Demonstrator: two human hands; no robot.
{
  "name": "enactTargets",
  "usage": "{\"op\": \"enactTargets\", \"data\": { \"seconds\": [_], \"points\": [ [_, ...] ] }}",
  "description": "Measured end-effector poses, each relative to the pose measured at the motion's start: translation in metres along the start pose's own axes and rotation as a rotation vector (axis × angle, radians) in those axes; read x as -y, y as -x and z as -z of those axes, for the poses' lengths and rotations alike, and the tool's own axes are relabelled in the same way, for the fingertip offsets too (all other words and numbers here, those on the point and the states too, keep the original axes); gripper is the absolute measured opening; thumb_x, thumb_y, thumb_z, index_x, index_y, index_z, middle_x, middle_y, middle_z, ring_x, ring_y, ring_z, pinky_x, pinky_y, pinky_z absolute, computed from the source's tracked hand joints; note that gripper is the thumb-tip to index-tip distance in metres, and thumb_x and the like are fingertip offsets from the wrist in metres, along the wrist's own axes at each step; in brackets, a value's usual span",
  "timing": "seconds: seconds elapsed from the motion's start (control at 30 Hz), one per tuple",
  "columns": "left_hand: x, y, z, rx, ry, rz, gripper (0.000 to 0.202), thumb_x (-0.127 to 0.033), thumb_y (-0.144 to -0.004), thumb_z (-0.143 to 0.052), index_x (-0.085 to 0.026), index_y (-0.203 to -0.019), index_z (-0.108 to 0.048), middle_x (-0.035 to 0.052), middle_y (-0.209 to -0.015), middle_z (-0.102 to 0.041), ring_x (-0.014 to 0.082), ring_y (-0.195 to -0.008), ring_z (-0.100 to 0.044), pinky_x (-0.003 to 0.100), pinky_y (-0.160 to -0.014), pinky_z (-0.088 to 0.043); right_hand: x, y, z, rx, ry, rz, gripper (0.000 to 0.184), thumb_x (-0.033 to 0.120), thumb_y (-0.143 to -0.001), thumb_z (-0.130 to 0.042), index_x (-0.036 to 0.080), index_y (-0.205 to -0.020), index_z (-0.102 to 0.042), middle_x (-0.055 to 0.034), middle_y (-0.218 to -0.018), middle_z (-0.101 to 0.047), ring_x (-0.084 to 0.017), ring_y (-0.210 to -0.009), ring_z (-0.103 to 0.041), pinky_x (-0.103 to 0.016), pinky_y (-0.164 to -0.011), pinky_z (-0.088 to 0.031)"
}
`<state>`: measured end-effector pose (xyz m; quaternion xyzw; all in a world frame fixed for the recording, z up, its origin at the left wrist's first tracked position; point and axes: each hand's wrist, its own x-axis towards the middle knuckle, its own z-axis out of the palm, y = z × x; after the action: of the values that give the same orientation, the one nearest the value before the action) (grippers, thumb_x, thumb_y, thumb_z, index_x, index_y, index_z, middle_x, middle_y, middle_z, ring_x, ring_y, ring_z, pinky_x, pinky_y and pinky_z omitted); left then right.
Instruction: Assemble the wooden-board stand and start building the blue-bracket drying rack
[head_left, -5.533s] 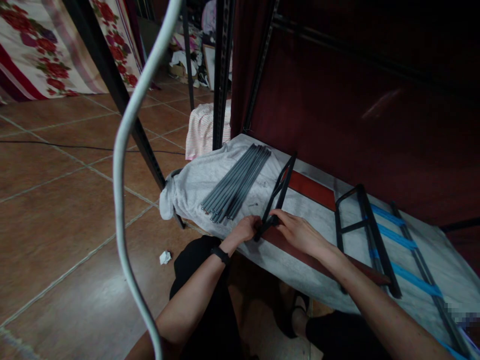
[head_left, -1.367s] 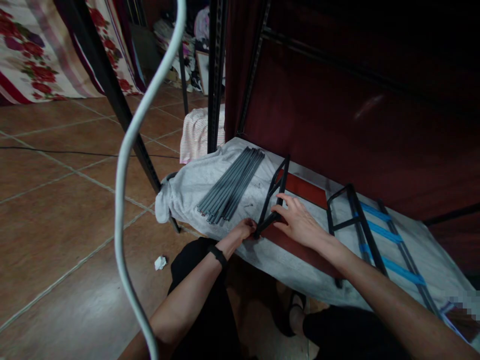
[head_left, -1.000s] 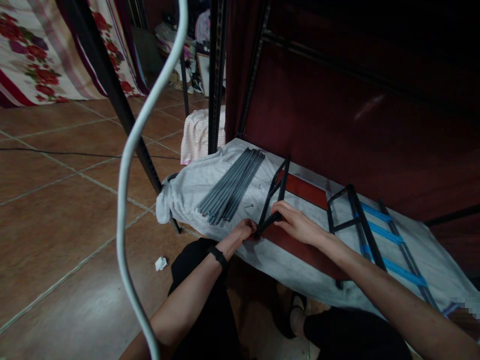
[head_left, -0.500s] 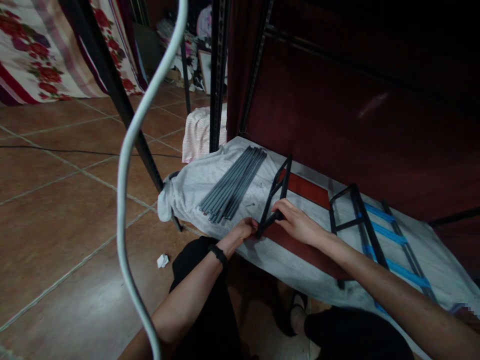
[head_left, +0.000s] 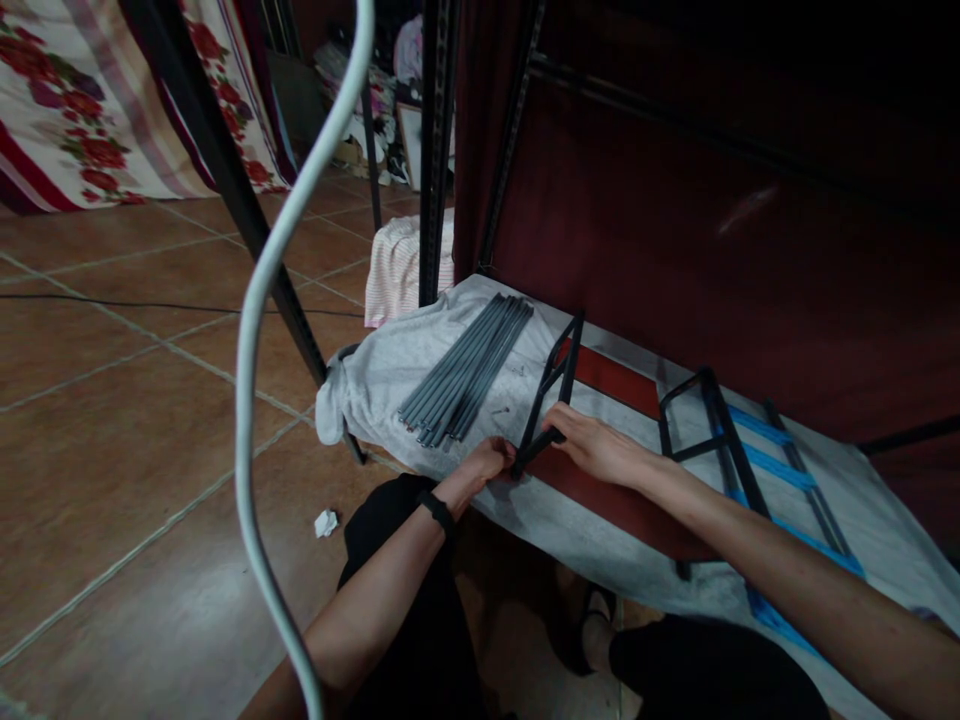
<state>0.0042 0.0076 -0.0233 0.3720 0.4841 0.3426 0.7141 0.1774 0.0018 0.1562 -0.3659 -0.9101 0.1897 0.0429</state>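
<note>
Far left there's a floral curtain [head_left: 97,150], then a thick white cable [head_left: 244,400] snaking down in front of everything, and a crumpled bit of paper [head_left: 325,523] on the tile floor. Next is the cloth-covered surface [head_left: 375,385], with a pile of grey rods [head_left: 466,372] lying on it. The left hand [head_left: 491,460] has its fingers bunched at the near corner of a black frame [head_left: 571,375]; can't tell if it's pinching anything. A small screw [head_left: 500,411] lies between rods and frame. The right hand [head_left: 589,445] is closed around the frame's near bar. Then two reddish boards [head_left: 611,380], a second black frame [head_left: 739,450] and some blue strips [head_left: 776,465].
</note>
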Motion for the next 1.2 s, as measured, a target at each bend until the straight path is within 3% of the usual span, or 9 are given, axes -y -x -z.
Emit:
{"op": "enactTargets", "data": {
  "seconds": [0.3,0.53,0.8,1.03,1.2],
  "points": [
    [-0.010,0.000,0.005,-0.010,-0.185,-0.035,0.017,0.002,-0.067,-0.055,-0.015,-0.067,-0.056,-0.0057,-0.050,-0.051,0.0071,-0.045,-0.047,0.019,-0.052,-0.041,-0.002,0.000,-0.001,-0.006,-0.061,0.005,0.013,0.015,-0.091,-0.048,0.024,-0.101,-0.051,-0.0037,-0.103,-0.054,-0.018,-0.094,-0.059,-0.033,-0.085,-0.048],
    [-0.011,0.003,0.008,-0.010,-0.242,-0.043,0.015,-0.003,-0.074,-0.051,-0.016,-0.067,-0.054,-0.0030,-0.053,-0.054,0.0093,-0.047,-0.052,0.020,-0.052,-0.043,-0.001,0.001,0.001,-0.027,-0.074,-0.003,0.016,0.012,-0.089,-0.048,0.023,-0.099,-0.051,-0.0037,-0.101,-0.054,-0.019,-0.095,-0.058,-0.033,-0.086,-0.047],
    [-0.014,0.003,0.009,0.009,-0.286,-0.125,0.023,0.006,-0.060,-0.050,-0.015,-0.067,-0.053,-0.0069,-0.055,-0.051,0.0059,-0.050,-0.046,0.016,-0.052,-0.035,-0.003,0.001,-0.002,-0.040,-0.086,0.003,0.016,0.012,-0.089,-0.048,0.023,-0.100,-0.052,-0.0039,-0.102,-0.054,-0.019,-0.096,-0.058,-0.035,-0.088,-0.047],
    [-0.014,0.008,0.010,0.023,-0.292,-0.129,0.009,-0.012,-0.076,-0.054,-0.016,-0.068,-0.055,-0.0032,-0.055,-0.054,0.0092,-0.050,-0.050,0.021,-0.054,-0.040,-0.002,0.002,0.000,-0.048,-0.080,0.004,0.021,0.010,-0.087,-0.050,0.022,-0.105,-0.053,-0.0060,-0.107,-0.056,-0.020,-0.102,-0.058,-0.036,-0.093,-0.047],
    [-0.011,0.001,0.008,0.016,-0.285,-0.163,0.014,-0.002,-0.065,-0.056,-0.015,-0.063,-0.053,-0.0058,-0.055,-0.051,0.0065,-0.051,-0.046,0.019,-0.054,-0.037,0.000,0.002,-0.001,-0.067,-0.090,0.001,0.024,0.010,-0.086,-0.051,0.023,-0.106,-0.055,-0.0061,-0.109,-0.057,-0.021,-0.104,-0.058,-0.039,-0.094,-0.048]
  ]
}}
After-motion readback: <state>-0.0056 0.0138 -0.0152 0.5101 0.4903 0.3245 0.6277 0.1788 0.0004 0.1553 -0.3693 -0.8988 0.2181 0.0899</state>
